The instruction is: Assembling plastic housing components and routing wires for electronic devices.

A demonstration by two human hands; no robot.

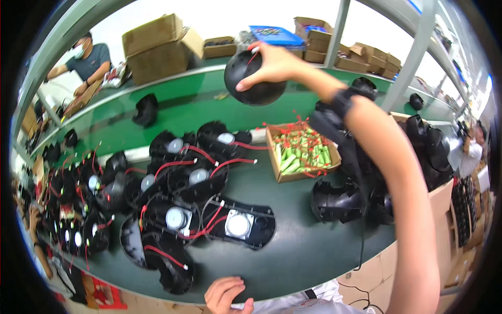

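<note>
Over the green conveyor belt, my right hand (274,63) grips a round black plastic shell (259,91), thumb on its near side and fingers at its top. A bit of red wire shows by the fingertips. My left hand (225,294) rests at the table's near edge, empty, with loosely curved fingers and the thumb apart. Ahead of it lies a black housing with a white-centred speaker (239,226) and red wires. Close by on the left is another black shell (175,269) with a red lead. Several more black housings with red wires (198,178) crowd the table's left half.
An open cardboard box (293,175) holds green wrapped cells with red leads. Black shells (337,201) sit to its right. On the conveyor belt (180,104) lies another shell (145,110). Cartons (157,49) and a blue tray (277,35) line the back shelf. A masked person (91,60) works at the far left.
</note>
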